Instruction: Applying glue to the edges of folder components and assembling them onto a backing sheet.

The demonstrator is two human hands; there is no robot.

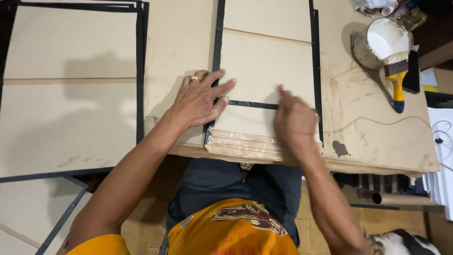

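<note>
A stack of tan cardboard panels (264, 66) edged with black tape lies on the worktable in front of me. A black tape strip (252, 104) runs across the top panel. My left hand (200, 99), wearing a gold ring, presses flat on the left end of that strip, fingers spread. My right hand (293, 120) rests on the strip's right part, fingers bent and pushing down on it. Glossy brown tape (240, 144) wraps the stack's near edge.
A tin of white glue (384, 42) with a yellow-handled brush (397, 78) across it stands at the back right. More black-edged boards (71, 89) lie to the left. The brown table (377, 137) is stained. An animal (401, 242) lies at lower right.
</note>
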